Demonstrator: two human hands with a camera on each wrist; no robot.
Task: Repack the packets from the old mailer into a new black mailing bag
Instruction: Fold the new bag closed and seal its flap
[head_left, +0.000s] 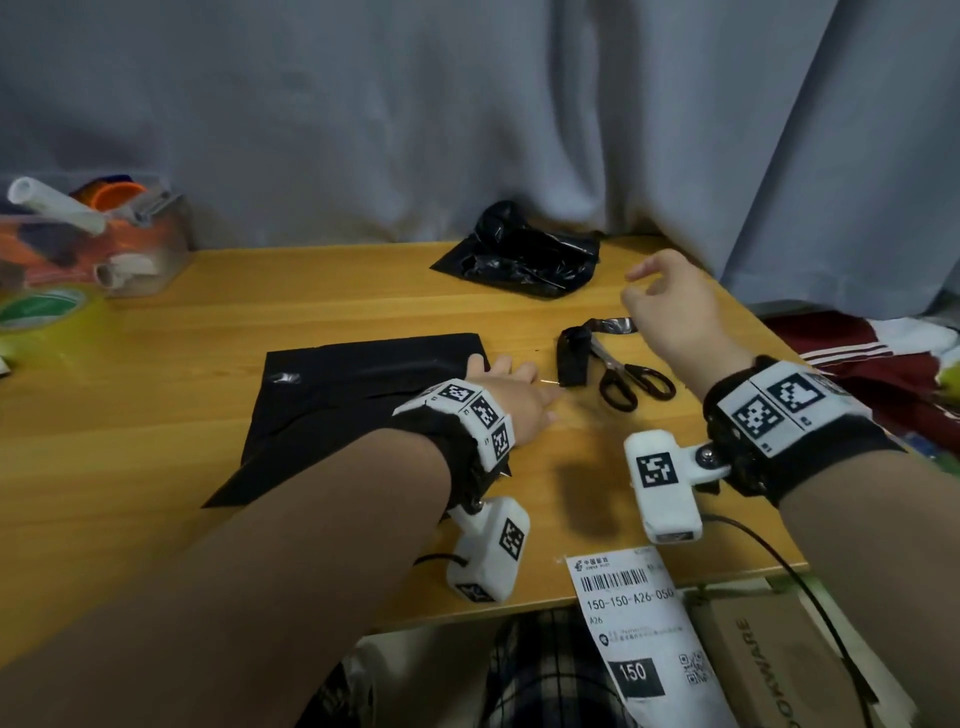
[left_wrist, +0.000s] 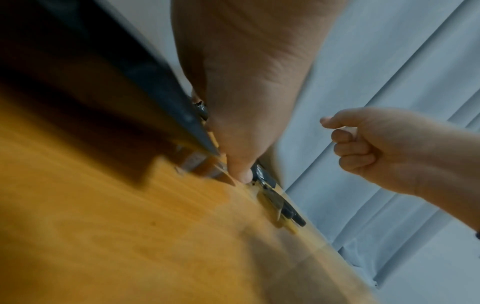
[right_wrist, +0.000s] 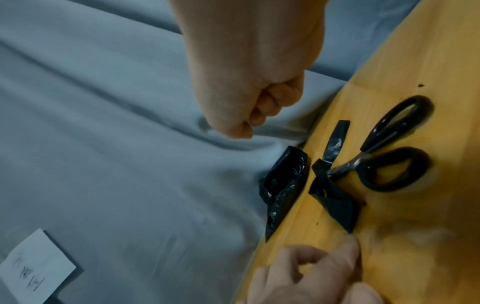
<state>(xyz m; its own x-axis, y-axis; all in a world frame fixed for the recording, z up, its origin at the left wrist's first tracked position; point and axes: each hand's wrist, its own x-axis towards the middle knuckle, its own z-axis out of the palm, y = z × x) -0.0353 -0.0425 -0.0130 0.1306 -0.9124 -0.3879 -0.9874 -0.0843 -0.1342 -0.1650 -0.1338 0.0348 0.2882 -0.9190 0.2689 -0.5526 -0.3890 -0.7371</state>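
Left hand down flat, fingers stretched out and resting on the right edge of the flat black mailing bag, thumb tip touching the counter just beside that edge. Right hand up in the air, off the counter, fingers curled in loosely toward the palm and clamped on nothing.

Taking the mailing bag as our mark: just to its right lies a folded black strip, and the black-handled scissors lie touching that strip, further right. Beyond the bag, near the grey curtain, sits the crumpled old black mailer. Nearer than the bag, a white shipping label hangs over the counter's front edge. Off to the bag's far left, a clear plastic box of odds and ends. No packets can be made out.
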